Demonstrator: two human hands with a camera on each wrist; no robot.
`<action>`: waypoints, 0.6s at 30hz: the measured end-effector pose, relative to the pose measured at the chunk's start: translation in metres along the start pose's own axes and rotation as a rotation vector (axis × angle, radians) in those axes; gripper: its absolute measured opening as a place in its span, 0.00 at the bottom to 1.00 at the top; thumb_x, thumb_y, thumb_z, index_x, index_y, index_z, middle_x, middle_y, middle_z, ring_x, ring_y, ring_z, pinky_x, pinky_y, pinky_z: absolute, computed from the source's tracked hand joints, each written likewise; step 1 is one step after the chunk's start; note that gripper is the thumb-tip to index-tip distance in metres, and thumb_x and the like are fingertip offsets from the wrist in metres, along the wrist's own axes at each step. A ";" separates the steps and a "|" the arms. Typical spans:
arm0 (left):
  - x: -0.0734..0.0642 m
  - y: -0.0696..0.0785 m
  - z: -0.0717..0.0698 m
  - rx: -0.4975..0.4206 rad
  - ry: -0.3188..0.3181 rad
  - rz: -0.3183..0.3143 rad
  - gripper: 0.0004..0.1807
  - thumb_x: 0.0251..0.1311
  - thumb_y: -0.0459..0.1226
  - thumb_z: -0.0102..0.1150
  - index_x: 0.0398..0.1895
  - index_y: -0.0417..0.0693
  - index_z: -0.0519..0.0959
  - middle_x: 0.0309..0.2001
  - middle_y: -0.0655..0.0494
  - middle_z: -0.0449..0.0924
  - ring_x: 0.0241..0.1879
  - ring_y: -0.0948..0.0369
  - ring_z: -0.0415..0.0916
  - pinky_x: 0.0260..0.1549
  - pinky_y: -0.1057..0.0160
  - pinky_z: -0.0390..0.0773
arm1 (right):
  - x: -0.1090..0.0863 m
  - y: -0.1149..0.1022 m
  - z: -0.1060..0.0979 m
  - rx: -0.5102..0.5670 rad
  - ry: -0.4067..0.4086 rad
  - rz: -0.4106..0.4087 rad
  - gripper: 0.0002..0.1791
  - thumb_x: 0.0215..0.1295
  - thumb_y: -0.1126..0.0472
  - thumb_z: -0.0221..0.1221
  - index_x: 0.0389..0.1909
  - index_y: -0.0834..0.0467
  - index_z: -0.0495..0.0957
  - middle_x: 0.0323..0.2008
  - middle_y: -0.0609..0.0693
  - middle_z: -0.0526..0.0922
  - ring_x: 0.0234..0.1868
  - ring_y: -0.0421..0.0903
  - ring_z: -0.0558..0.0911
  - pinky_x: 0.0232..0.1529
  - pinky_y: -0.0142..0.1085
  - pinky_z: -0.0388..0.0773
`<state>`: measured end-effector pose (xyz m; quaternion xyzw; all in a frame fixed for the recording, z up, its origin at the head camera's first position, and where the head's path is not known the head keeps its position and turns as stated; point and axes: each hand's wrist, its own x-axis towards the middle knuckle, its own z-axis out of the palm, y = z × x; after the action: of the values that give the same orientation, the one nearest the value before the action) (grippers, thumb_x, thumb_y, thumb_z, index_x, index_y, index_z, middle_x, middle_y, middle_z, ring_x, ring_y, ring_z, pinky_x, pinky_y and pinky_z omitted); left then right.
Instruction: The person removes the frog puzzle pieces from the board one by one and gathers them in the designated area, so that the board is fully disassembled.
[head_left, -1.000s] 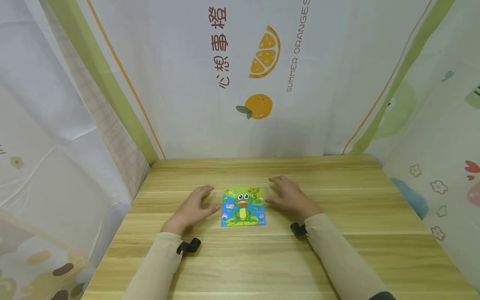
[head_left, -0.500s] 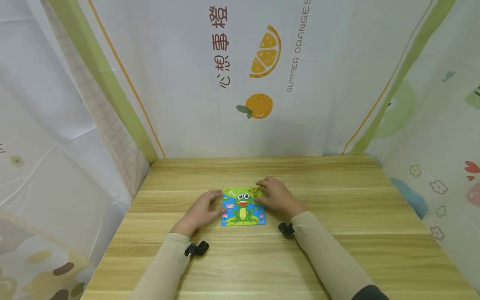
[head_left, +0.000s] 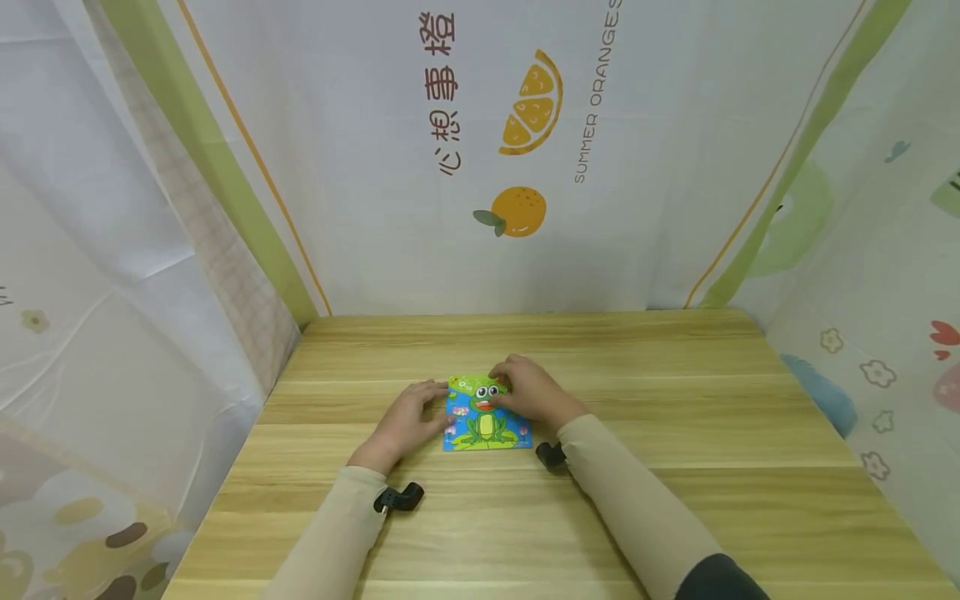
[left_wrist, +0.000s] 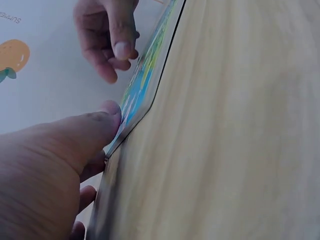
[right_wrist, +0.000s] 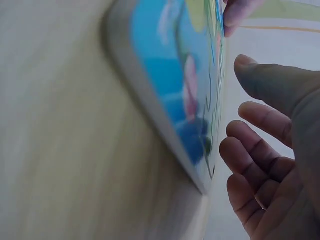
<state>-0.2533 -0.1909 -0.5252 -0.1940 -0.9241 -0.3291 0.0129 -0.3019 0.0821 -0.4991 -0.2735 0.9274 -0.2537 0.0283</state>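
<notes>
A square frog picture puzzle (head_left: 487, 429) lies flat on the wooden table, with thin cut lines across its glossy face in the right wrist view. My left hand (head_left: 405, 425) is at the puzzle's left side, thumb (left_wrist: 107, 120) right at the edge and the other fingers loosely bent beside it. Over the upper right part of the picture hovers my right hand (head_left: 531, 392), its fingers (right_wrist: 250, 160) relaxed, apart and holding nothing. It hides the puzzle's upper right corner in the head view.
The wooden table (head_left: 675, 392) reaches back to a hanging white cloth (head_left: 375, 208) printed with oranges. Patterned cloths also hang at both sides. A small black camera (head_left: 401, 497) sits at the left wrist and another black camera (head_left: 551, 456) at the right.
Both hands have come inward: the left to the puzzle's left edge, the right leftward from beside the puzzle to above its upper right part. The puzzle has stayed in place.
</notes>
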 end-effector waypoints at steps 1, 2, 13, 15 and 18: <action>0.000 0.000 0.001 0.005 0.004 0.003 0.30 0.66 0.48 0.72 0.67 0.44 0.79 0.73 0.53 0.73 0.77 0.47 0.61 0.76 0.43 0.59 | 0.002 -0.001 0.001 0.003 -0.003 -0.003 0.24 0.67 0.50 0.72 0.59 0.57 0.84 0.44 0.46 0.80 0.45 0.43 0.78 0.50 0.40 0.81; 0.000 -0.001 0.001 0.008 0.008 0.004 0.30 0.66 0.48 0.72 0.67 0.44 0.80 0.73 0.53 0.73 0.77 0.47 0.61 0.76 0.43 0.59 | 0.003 -0.002 0.002 0.006 -0.006 -0.006 0.23 0.68 0.50 0.71 0.59 0.57 0.84 0.44 0.46 0.80 0.45 0.43 0.78 0.50 0.40 0.81; -0.001 -0.002 0.004 0.018 0.032 0.016 0.30 0.66 0.46 0.72 0.67 0.43 0.80 0.73 0.52 0.73 0.76 0.47 0.62 0.76 0.43 0.60 | 0.017 -0.012 0.011 0.021 -0.031 0.008 0.20 0.69 0.52 0.71 0.56 0.57 0.85 0.38 0.44 0.77 0.39 0.42 0.76 0.45 0.37 0.79; -0.001 -0.002 0.004 0.016 0.034 0.015 0.30 0.66 0.47 0.72 0.67 0.43 0.80 0.73 0.52 0.73 0.76 0.48 0.62 0.76 0.43 0.60 | 0.020 -0.014 0.011 0.012 -0.047 0.010 0.19 0.69 0.52 0.70 0.56 0.56 0.85 0.38 0.44 0.77 0.39 0.41 0.76 0.45 0.37 0.79; -0.001 -0.001 0.004 0.015 0.033 0.009 0.30 0.66 0.47 0.72 0.67 0.44 0.80 0.73 0.54 0.74 0.77 0.48 0.61 0.76 0.44 0.60 | 0.025 -0.015 0.011 0.008 -0.084 0.010 0.19 0.69 0.52 0.70 0.57 0.56 0.85 0.38 0.43 0.78 0.40 0.41 0.77 0.45 0.36 0.80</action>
<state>-0.2521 -0.1893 -0.5291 -0.1928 -0.9252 -0.3254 0.0311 -0.3132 0.0534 -0.4998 -0.2792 0.9257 -0.2456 0.0696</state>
